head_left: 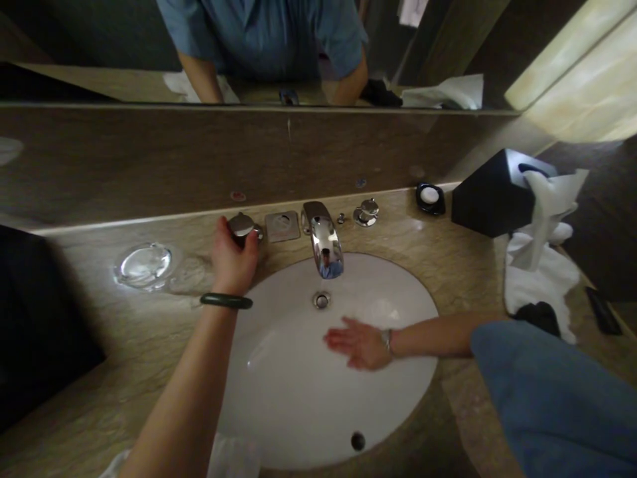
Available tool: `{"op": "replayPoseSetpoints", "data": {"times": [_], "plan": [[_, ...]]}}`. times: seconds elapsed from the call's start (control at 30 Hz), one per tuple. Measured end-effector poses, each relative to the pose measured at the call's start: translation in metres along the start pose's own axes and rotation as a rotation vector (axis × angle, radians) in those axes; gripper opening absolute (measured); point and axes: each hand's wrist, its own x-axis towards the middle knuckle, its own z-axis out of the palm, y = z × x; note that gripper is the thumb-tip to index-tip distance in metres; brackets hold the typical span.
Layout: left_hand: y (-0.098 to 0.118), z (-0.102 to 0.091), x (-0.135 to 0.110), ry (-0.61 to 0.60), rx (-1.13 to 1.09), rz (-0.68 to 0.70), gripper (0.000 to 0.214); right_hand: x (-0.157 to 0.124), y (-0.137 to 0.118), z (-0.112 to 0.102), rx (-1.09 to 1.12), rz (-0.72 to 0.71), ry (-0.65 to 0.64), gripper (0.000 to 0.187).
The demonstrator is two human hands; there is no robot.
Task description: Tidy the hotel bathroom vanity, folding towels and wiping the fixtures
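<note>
The fingers [222, 234] of the left hand [233, 265] are curled around a round silver knob [241, 224]. The thumb is on the knob's right side and the other fingers are on its left. The flat top of the knob shows between them. A dark green bangle [226, 301] is around the left wrist.

The right hand [363, 344] is open, with its fingers spread and pointing left. It is over the white sink [293, 405], a bit blurry, and I can't tell if it touches the bowl. A silver band [386, 339] is on that wrist.

The shiny tap [323, 239] is to the right of the left hand. Its end hangs over the back of the sink, farther back than the right hand's fingers. A square plate [283, 226] sits between the first knob and the tap. A second knob [367, 212] is on the tap's other side, well apart from both hands.

To the right, white soap [429, 195] lies in a black dish [436, 208], near a dark box [478, 199] with a tissue [547, 206] poking out.
</note>
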Motion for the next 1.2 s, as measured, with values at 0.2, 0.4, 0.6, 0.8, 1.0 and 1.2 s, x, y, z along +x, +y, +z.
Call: {"op": "replayPoseSetpoints", "data": {"times": [0.2, 0.4, 0.6, 0.8, 1.0, 1.2], "plan": [[0.014, 0.014, 0.009, 0.078, 0.142, -0.005, 0.060, 0.150, -0.044, -0.011, 0.175, -0.082, 0.276, 0.049], [0.021, 0.017, 0.006, 0.077, 0.123, -0.048, 0.057, 0.021, 0.037, -0.068, 0.271, 0.288, 0.200, 0.034], [0.014, 0.019, 0.009, 0.131, 0.077, -0.063, 0.055, 0.085, -0.071, 0.032, 0.217, -0.105, 0.154, 0.067], [0.013, 0.013, 0.010, 0.047, 0.129, -0.044, 0.060, 0.102, 0.047, -0.026, -0.034, 0.181, 0.164, 0.056], [-0.001, 0.010, 0.035, -0.084, 0.098, 0.058, 0.040, -0.018, 0.028, -0.025, 0.055, 0.399, -0.042, 0.053], [0.010, -0.013, 0.042, -0.246, 0.110, 0.232, 0.038, -0.002, -0.058, -0.047, 0.348, 0.469, 0.244, 0.039]]}}
